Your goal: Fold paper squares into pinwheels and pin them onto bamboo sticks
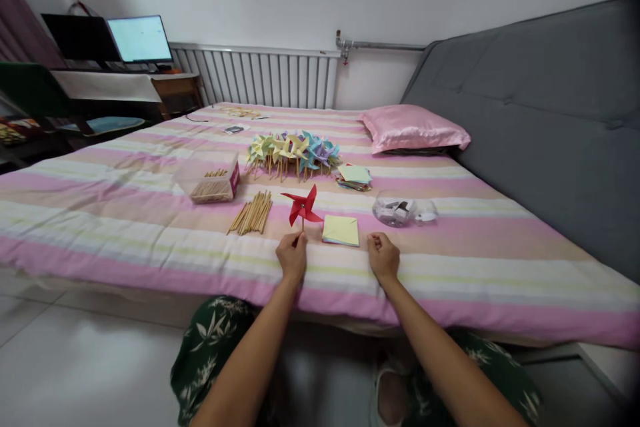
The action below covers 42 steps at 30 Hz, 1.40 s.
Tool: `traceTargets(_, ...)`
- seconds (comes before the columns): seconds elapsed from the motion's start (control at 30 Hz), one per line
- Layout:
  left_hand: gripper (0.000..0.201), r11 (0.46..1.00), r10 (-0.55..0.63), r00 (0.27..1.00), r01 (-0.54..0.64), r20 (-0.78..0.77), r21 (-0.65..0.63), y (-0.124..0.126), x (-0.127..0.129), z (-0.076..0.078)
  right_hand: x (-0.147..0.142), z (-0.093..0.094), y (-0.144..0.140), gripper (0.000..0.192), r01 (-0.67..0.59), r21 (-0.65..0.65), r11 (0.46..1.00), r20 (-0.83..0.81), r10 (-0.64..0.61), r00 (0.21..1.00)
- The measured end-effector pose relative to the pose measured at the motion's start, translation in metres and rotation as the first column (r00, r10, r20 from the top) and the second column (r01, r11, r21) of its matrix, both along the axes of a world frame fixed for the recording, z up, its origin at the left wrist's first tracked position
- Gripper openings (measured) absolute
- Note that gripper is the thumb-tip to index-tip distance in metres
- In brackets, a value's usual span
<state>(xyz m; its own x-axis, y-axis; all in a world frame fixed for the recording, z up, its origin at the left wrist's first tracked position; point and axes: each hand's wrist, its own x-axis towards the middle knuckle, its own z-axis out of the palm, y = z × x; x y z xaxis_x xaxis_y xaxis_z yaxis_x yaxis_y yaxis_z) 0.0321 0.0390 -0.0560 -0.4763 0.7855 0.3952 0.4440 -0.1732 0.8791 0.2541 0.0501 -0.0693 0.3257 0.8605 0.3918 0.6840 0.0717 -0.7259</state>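
Note:
My left hand point(291, 255) is closed around the stick of a red paper pinwheel point(303, 206), which stands upright above the fist. Curled into a loose fist, my right hand point(383, 255) rests on the bed; whether anything is inside the fingers is hidden. Between the hands lies a stack of square paper sheets point(341, 229), pale yellow on top. Left of the pinwheel is a pile of thin wooden sticks point(251, 213). Beyond my right hand sits a clear round container point(393, 209) with small pieces inside, its lid point(425, 211) beside it.
Finished pinwheels point(293, 150) in yellow, blue and purple are bunched mid-bed. A clear plastic box point(215, 181) holds more sticks. Another paper stack point(355, 176) lies behind. A pink pillow point(413, 127) leans near the grey headboard point(530, 87). The striped bed point(165, 260) ends just before my knees.

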Motion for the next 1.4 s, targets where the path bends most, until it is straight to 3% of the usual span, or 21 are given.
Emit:
traceTargets(0.4, 0.024, 1.000, 0.015, 0.997, -0.015, -0.077, 0.002, 0.0042, 0.0040, -0.0078, 0.0022, -0.0016, -0.0002, 0.031, 0.056, -0.049, 0.997, 0.108, -0.050, 0.993)
traceTargets(1.4, 0.020, 0.998, 0.039, 0.993, -0.034, -0.111, 0.048, 0.0043, -0.0035, -0.0095, -0.0054, -0.0016, 0.0001, 0.031, 0.064, -0.056, 0.996, 0.142, -0.055, 0.988)
